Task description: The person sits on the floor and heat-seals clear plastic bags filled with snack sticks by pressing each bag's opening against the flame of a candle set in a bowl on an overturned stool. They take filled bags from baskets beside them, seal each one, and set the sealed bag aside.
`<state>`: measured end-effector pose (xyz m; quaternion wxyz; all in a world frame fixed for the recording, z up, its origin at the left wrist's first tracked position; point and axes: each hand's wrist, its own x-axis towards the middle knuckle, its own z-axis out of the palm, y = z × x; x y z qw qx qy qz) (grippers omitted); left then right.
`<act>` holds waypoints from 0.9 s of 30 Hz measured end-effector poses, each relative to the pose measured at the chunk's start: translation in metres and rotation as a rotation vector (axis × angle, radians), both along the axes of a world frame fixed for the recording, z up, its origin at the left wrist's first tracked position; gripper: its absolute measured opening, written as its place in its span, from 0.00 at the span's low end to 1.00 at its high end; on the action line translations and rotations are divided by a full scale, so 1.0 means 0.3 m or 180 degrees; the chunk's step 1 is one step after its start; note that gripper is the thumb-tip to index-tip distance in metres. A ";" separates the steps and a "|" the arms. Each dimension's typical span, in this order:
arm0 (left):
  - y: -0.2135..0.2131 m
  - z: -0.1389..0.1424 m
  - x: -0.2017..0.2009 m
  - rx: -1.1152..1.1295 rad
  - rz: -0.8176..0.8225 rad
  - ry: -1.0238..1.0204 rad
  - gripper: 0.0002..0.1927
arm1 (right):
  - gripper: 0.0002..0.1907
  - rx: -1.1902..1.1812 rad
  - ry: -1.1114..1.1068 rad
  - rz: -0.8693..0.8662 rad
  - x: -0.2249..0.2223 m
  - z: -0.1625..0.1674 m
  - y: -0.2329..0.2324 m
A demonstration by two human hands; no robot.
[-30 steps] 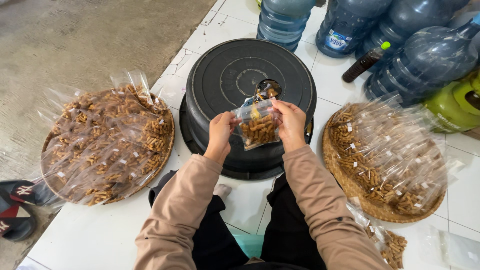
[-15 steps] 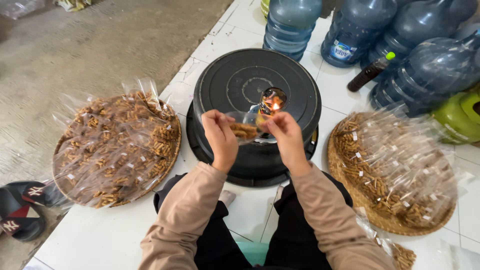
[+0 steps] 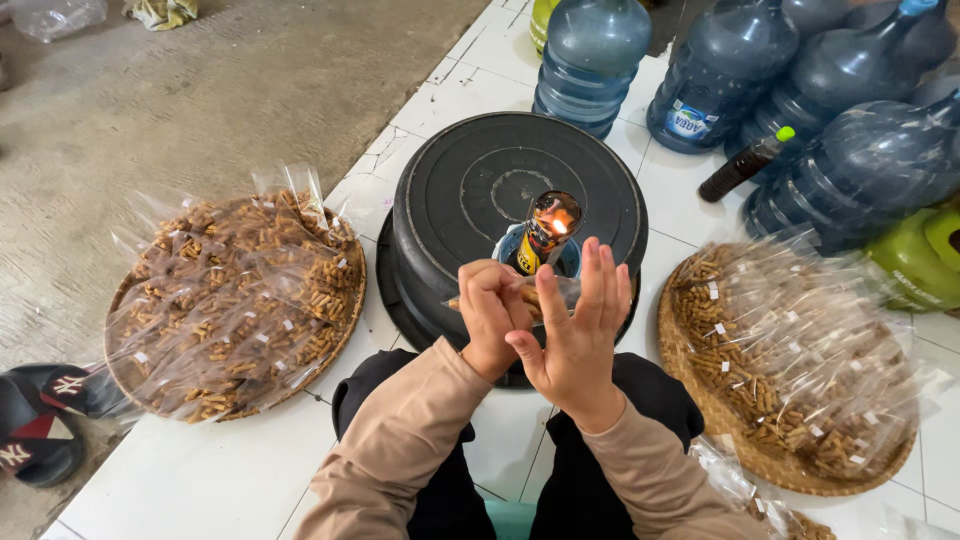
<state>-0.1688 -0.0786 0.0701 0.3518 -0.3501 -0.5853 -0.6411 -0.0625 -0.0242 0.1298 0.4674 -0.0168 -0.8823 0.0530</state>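
Hands now raised w/ clear snack bag beside flame.

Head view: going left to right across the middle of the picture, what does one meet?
Black sandal → left woven tray heaped with bagged snacks → upturned black tub with a small lit lamp, the hands in front of it → right woven tray of bagged snacks → green gas canister.

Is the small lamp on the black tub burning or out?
Burning. The lamp shows a bright orange flame at its top, just beyond the small clear bag held by the left hand.
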 end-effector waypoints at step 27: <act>-0.059 0.016 -0.013 0.0617 -0.0670 -0.0688 0.03 | 0.30 -0.1020 0.0292 0.0515 0.057 0.022 0.147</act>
